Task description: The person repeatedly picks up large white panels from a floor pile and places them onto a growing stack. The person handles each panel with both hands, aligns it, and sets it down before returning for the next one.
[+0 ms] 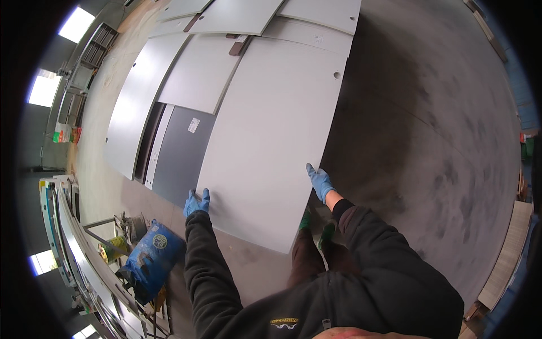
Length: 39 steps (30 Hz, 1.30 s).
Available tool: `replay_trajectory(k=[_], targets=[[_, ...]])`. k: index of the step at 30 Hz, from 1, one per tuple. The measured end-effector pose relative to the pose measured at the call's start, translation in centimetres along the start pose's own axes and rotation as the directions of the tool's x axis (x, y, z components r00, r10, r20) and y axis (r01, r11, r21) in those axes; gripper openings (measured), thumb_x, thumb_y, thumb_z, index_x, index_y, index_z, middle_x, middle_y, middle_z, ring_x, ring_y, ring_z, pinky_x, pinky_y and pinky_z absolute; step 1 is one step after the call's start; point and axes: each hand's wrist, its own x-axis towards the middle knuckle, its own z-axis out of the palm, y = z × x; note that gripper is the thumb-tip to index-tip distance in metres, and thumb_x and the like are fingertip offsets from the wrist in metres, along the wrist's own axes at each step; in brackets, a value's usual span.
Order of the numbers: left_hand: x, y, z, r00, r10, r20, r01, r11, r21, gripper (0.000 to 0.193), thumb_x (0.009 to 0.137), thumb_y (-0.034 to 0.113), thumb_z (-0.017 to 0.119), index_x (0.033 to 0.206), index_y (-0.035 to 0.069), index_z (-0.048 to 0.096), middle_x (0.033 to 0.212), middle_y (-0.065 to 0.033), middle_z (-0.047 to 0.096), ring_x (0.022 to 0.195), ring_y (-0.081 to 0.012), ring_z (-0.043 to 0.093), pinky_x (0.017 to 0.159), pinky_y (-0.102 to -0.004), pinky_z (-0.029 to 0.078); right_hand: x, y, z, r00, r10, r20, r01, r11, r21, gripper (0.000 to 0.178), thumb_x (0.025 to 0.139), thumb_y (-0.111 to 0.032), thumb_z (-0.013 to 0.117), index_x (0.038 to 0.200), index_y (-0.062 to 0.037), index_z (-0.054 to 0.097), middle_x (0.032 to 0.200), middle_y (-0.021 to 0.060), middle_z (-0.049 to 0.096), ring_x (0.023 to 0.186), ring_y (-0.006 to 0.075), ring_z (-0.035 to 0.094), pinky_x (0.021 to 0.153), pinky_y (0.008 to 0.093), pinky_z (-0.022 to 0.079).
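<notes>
A large light-grey panel (271, 130) lies at an angle in front of me, its near end jutting out toward my legs. On its left edge, close to the near corner, is my left hand (197, 203) in a blue glove, closed round the edge with the thumb on top. My right hand (320, 182), gloved the same way, grips the opposite long edge farther up; part of its fingers is hidden under the panel. Beneath and beside it shows a dark-grey panel (183, 147) with a white label (193, 125).
More light panels (197, 70) overlap on the pile, with brown spacer blocks (237, 46) between some. A blue sack (153, 257) stands at lower left beside a rack of upright panels (84, 248). Concrete floor (418, 147) stretches to the right, with long boards (506, 254) along its edge.
</notes>
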Motion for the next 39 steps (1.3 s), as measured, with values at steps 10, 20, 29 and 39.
replay_trajectory(k=[10, 20, 29, 39], targets=[[-13.8, -4.1, 6.4, 0.903, -0.392, -0.177, 0.247, 0.810, -0.532, 0.075, 0.084, 0.042, 0.078, 0.138, -0.005, 0.057, 0.135, -0.0260, 0.061, 0.122, -0.0357, 0.062, 0.106, -0.0430, 0.048, -1.0, 8.8, -4.8, 0.967, 0.243, 0.070, -0.253, 0.937, 0.239, 0.054, 0.096, -0.040, 0.070, 0.130, 0.0007, 0.061, 0.118, 0.0142, 0.070, 0.101, 0.0259, 0.069, 0.092, 0.0397, 0.054], [-23.1, -12.1, 16.6, 0.718, -0.330, 0.613, 0.570, -0.228, -0.790, 0.085, 0.097, 0.071, 0.048, 0.132, -0.006, 0.061, 0.126, -0.0179, 0.068, 0.107, -0.0307, 0.067, 0.093, -0.0380, 0.056, -8.9, 17.8, -4.2, 0.729, 0.431, 0.531, -0.668, 0.617, 0.417, 0.052, 0.100, -0.030, 0.059, 0.145, -0.0066, 0.050, 0.148, 0.0152, 0.055, 0.130, 0.0289, 0.057, 0.108, 0.0497, 0.047], [-23.7, -9.9, 14.3, 0.625, -0.632, 0.459, 0.588, -0.006, -0.809, 0.096, 0.090, 0.079, 0.051, 0.132, -0.008, 0.058, 0.116, -0.0198, 0.071, 0.096, -0.0311, 0.070, 0.085, -0.0402, 0.059, 10.6, -0.4, -12.7, 0.921, -0.023, 0.388, -0.288, 0.631, 0.721, 0.077, 0.099, -0.065, 0.047, 0.150, -0.0075, 0.047, 0.152, 0.0128, 0.050, 0.140, 0.0318, 0.046, 0.117, 0.0456, 0.036], [-28.5, -15.0, 8.3, 0.560, -0.771, 0.302, 0.433, -0.038, -0.901, 0.064, 0.092, 0.061, 0.068, 0.077, -0.001, 0.069, 0.072, -0.0067, 0.068, 0.058, -0.0174, 0.057, 0.056, -0.0347, 0.051, 2.6, 3.5, -14.9, 0.860, -0.119, 0.496, -0.384, 0.489, 0.783, 0.087, 0.098, -0.074, 0.034, 0.160, -0.0126, 0.033, 0.165, 0.0094, 0.033, 0.149, 0.0355, 0.030, 0.123, 0.0492, 0.023]])
